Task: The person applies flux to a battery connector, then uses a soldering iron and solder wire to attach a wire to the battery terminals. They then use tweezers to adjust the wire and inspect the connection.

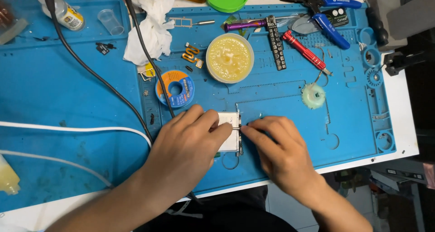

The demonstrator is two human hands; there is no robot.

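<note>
A small silver rectangular device (229, 131), a metal-backed electronic part, lies on the blue work mat (290, 123) near the front edge. My left hand (188, 146) lies over its left side, with thumb and fingers pinching its right edge. My right hand (278, 146) comes in from the right. Its fingertips meet the left fingertips at the device's right edge, where a thin pale strip or wire (236, 128) is pinched between them. How it attaches is hidden.
Behind the hands lie a solder spool (175, 88), an open tin of yellow paste (229, 57), a red screwdriver (306, 52), blue-handled pliers (328, 14), a crumpled white tissue (152, 26) and a small pale gear (313, 95). A black cable (97, 76) and white cables (68, 129) cross the mat's left half.
</note>
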